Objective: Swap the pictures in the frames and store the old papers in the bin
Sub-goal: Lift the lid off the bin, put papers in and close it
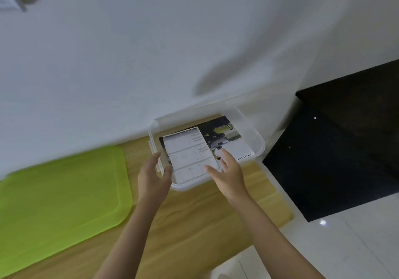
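Note:
A clear plastic bin (258,140) stands on the wooden table by the wall. Inside lies a large car picture (224,136) with a white printed paper (187,149) on top of it. My left hand (152,175) is at the bin's left edge, its thumb touching the paper's left side, fingers loosely spread. My right hand (226,170) hovers over the paper's right lower corner with fingers straight; I cannot tell whether they touch it. No picture frames are in view.
A green plastic lid (62,194) lies on the wooden table (194,224) to the left of the bin. A white wall rises behind. To the right of the table is a dark floor area (334,159) and white tiles (345,246).

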Demonstrator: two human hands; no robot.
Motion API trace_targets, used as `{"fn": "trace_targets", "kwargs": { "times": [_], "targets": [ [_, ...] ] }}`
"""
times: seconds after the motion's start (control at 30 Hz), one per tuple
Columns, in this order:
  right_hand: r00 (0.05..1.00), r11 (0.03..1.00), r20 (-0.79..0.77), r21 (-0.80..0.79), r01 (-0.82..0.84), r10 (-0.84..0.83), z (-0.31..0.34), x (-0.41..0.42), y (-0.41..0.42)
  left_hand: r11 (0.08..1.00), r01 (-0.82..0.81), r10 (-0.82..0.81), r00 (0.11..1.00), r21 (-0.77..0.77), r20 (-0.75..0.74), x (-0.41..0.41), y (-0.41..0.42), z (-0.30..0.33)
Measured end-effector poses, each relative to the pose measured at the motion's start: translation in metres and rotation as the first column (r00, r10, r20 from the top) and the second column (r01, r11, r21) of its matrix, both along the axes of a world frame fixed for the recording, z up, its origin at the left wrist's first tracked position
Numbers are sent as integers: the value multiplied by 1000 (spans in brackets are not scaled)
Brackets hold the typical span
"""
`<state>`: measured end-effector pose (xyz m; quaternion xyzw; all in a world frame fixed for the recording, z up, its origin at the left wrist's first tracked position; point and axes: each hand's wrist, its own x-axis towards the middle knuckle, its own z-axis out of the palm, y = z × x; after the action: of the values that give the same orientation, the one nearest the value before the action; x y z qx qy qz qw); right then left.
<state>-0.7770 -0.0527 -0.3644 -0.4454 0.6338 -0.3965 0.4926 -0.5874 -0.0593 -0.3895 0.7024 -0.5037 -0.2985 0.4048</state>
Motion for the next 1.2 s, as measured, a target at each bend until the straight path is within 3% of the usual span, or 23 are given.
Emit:
{"fn": "trace_targets", "kwargs": {
  "times": [0.3,0.5,0.67,0.77,0.97,1.2],
  "targets": [
    [966,965,24,49,-258,257,-27,99,57,962,-261,262,965,84,3,89,90,-22],
    [938,941,-96,97,-325,334,-41,191,49,899,-400,389,917,181,94,195,118,-26],
    [886,959,-368,120,-257,283,-54,252,27,816,-499,467,867,293,175,281,127,-33],
    [854,967,-457,167,-193,249,-65,274,12,765,-523,491,851,376,184,320,127,-39],
    [741,970,-637,231,-80,213,-78,304,-8,810,-368,311,930,458,197,360,110,-52],
    [724,988,-683,154,18,93,-64,307,-5,817,-379,346,925,435,157,370,108,-47]
  ]
}}
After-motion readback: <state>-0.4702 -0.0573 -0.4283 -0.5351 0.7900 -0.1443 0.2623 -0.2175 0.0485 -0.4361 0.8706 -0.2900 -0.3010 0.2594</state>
